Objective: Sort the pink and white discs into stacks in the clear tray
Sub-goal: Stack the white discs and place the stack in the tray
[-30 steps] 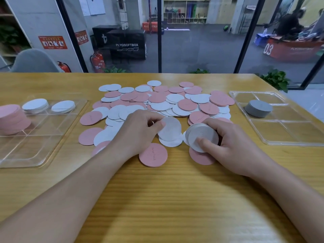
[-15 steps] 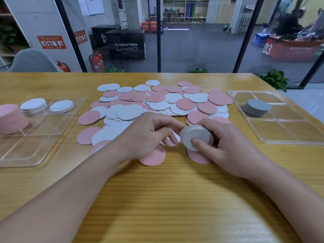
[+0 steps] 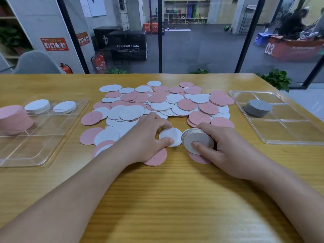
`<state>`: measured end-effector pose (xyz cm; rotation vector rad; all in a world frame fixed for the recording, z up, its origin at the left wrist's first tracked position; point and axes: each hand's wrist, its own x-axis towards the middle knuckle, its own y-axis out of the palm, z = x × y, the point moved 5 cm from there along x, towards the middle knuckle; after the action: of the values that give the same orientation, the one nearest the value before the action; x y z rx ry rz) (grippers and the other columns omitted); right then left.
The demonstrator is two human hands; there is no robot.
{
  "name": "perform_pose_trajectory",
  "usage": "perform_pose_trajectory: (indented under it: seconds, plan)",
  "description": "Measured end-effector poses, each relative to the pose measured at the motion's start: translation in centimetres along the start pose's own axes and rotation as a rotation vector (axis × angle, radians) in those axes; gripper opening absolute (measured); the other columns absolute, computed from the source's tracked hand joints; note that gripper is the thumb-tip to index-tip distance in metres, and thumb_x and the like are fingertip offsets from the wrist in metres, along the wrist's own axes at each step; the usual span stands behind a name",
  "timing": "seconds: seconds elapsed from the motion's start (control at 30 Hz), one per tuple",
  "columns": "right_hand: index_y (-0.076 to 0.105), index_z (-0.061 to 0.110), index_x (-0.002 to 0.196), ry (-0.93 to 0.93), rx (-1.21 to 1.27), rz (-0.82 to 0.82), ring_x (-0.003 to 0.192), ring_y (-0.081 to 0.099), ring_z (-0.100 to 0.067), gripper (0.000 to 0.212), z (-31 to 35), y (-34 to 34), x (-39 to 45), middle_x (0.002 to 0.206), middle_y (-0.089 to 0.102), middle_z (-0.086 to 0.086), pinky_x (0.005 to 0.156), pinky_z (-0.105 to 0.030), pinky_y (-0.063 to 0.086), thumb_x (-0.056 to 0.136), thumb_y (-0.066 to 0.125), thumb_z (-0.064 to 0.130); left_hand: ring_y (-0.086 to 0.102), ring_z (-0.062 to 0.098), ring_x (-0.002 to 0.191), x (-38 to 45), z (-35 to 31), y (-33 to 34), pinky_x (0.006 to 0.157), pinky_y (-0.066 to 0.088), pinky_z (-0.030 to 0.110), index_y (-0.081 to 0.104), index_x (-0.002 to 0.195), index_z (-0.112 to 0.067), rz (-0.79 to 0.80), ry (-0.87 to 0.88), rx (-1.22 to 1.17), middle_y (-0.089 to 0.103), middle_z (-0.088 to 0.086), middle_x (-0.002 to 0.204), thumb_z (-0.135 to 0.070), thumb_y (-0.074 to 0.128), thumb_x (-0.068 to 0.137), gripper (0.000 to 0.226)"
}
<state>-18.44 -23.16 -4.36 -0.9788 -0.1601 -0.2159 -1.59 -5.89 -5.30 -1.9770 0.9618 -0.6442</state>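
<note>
Wooden table [image 3: 157, 199] runs out in front of me to a glass wall, and a loose heap of pink and white discs [image 3: 163, 104] covers its middle. My right hand [image 3: 226, 151] grips a tilted stack of white discs [image 3: 197, 140], thumb across its face and fingers curled behind. Just beside it, my left hand [image 3: 145, 142] pinches a single white disc [image 3: 171, 136] between thumb and fingertips. One clear tray [image 3: 35, 148] sits at my left with a pink stack [image 3: 14, 118] and two low white stacks [image 3: 37, 106] at its far end. Another clear tray [image 3: 294, 134] at my right holds a grey stack [image 3: 258, 107].
</note>
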Motion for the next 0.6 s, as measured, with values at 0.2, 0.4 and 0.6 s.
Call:
perform_pose_trajectory:
  seconds: [0.2, 0.4, 0.6]
  plan:
    - [0.061, 0.028, 0.105, -0.004, 0.01, -0.007, 0.075, 0.058, -0.017, 0.011, -0.1, 0.0, 0.0, 0.083, 0.065, 0.009, 0.067, -0.045, 0.05, 0.106, 0.063, 0.039, 0.06, 0.007, 0.075, -0.2, -0.4, -0.6, 0.072, 0.049, 0.027, 0.061, 0.119, -0.039, -0.152, -0.023, -0.187, 0.067, -0.016, 0.104, -0.029, 0.084, 0.093, 0.036]
    - [0.06, 0.037, 0.126, -0.009, 0.046, -0.079, 0.096, 0.064, -0.014, 0.02, -0.2, -0.8, 0.0, 0.106, 0.07, 0.017, 0.078, -0.033, 0.052, 0.107, 0.065, 0.038, 0.071, 0.027, 0.083, -0.1, -0.3, -2.1, 0.085, 0.063, 0.048, 0.077, 0.096, -0.021, -0.329, 0.005, -0.492, 0.077, 0.0, 0.087, -0.028, 0.073, 0.106, 0.013]
    - [0.06, 0.035, 0.121, 0.01, 0.047, -0.08, 0.09, 0.063, -0.014, 0.014, -0.4, -1.0, 0.0, 0.101, 0.069, 0.017, 0.074, -0.033, 0.05, 0.108, 0.064, 0.037, 0.079, 0.013, 0.091, -0.4, -0.6, -2.1, 0.095, 0.063, 0.046, 0.076, 0.095, -0.017, -0.246, 0.002, -0.501, 0.081, -0.004, 0.095, -0.011, 0.083, 0.095, 0.009]
